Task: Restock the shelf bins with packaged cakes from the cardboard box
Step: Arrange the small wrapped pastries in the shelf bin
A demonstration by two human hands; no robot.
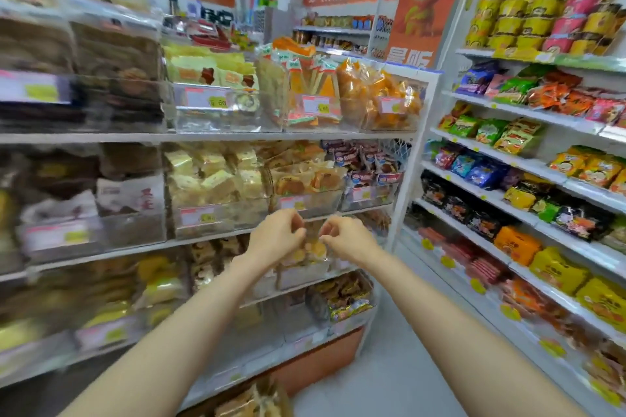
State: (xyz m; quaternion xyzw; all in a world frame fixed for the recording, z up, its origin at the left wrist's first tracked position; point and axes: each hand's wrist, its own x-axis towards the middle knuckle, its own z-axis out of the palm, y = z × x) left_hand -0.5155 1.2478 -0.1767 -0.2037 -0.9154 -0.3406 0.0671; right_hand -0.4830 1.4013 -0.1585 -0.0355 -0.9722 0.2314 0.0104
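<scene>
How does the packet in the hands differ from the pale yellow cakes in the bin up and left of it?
The cake packet shows round, golden-yellow pieces; the pale yellow cakes are blocky and paler. The cake packet is pinched between the left hand and the right hand; the pale yellow cakes lie heaped in a clear bin one shelf higher. Both look clear-wrapped.

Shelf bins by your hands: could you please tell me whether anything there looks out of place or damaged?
Nothing stands out. The left hand and right hand pinch a cake pack over a bin; nearby bins hold loosely piled packs, none spilled on the floor. The far-left shelves are too blurred to judge.
</scene>
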